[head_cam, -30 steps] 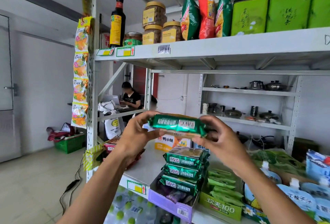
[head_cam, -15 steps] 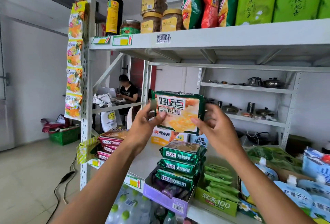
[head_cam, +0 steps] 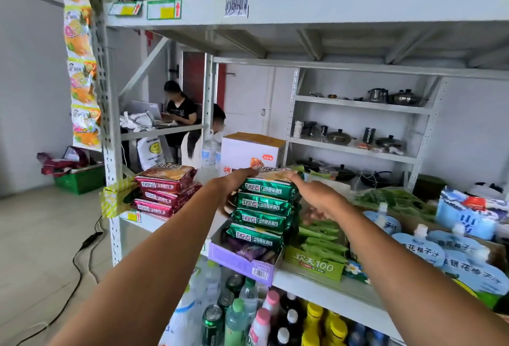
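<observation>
Grey metal shelving (head_cam: 344, 6) runs across the shop, and the middle shelf (head_cam: 330, 294) is crowded with snacks. Near its left half stands a stack of green packets (head_cam: 260, 221), resting in an open purple box (head_cam: 237, 261). The top green packet (head_cam: 268, 187) lies flat on that stack, roughly square with the three beneath it.

The person has both arms stretched out to it. The left hand (head_cam: 234, 181) grips the packet's left end, fingers close together and curled over its upper edge. The right hand (head_cam: 316, 197) holds the right end the same way, fingers laid side by side over the top corner. I cannot tell where either thumb sits; the hands and the packet hide them.

Just left of the stack, apart from it, is a pile of red packets (head_cam: 165, 191). Behind it stand a white carton (head_cam: 252, 150) and a water bottle (head_cam: 208, 152). To the right sits a green display box (head_cam: 314, 265) of slim green sachets, then blue-and-white drink pouches (head_cam: 421, 250). Bottles and cans (head_cam: 248, 315) pack the shelf below, and pots (head_cam: 402, 97) line a farther rack.
</observation>
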A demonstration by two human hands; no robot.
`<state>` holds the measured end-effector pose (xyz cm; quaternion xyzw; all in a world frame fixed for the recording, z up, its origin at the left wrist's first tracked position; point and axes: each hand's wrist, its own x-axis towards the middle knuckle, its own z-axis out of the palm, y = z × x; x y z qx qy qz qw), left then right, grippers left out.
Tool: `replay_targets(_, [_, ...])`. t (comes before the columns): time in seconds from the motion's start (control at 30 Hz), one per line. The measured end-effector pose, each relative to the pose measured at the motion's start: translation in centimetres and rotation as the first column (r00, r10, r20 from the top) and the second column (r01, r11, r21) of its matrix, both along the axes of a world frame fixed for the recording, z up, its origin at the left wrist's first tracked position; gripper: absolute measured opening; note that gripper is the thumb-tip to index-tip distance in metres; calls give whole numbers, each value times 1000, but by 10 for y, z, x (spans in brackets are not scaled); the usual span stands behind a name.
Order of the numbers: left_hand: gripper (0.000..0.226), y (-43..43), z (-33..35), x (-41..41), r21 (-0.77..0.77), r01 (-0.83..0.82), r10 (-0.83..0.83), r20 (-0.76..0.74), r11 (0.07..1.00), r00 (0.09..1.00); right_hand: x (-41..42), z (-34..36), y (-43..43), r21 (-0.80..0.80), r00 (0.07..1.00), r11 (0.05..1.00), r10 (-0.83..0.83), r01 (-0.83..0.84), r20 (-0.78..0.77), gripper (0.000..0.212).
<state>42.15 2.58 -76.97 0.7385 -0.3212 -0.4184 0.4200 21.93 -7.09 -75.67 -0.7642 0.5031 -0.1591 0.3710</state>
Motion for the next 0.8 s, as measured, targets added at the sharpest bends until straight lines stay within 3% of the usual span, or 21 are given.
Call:
replay_targets(0.13, [86, 9, 0, 5, 40, 106, -105, -23, 994, 994, -1, -1, 13, 285, 993, 957, 26, -58, 115, 85])
replay_targets(0.3, [95, 16, 1, 8, 110, 146, -158, 112, 983, 981, 5, 0, 13, 416, 985, 903, 40, -107, 165, 95])
replay_targets(0.37, [97, 16, 1, 9, 131, 179, -197, 141, 975, 970, 7, 0, 11, 444, 983, 889, 34, -112, 180, 100])
replay_targets(0.5, [98, 19, 1, 9, 95, 246, -252, 47, 965, 967, 10, -1, 12, 461, 982, 878, 48, -128, 181, 103])
replay_targets(0.6, [91, 21, -2, 6, 40, 226, -224, -49, 973, 973, 8, 1, 17, 449, 987, 885, 61, -121, 147, 101])
replay_targets(0.7, [87, 24, -8, 6, 3, 195, -194, -105, 981, 975, 8, 5, 21, 419, 990, 901, 72, -116, 120, 86])
replay_targets(0.8, [84, 28, -13, 8, -23, 155, -157, -146, 988, 977, 14, 4, 26, 430, 985, 894, 60, -126, 164, 96])
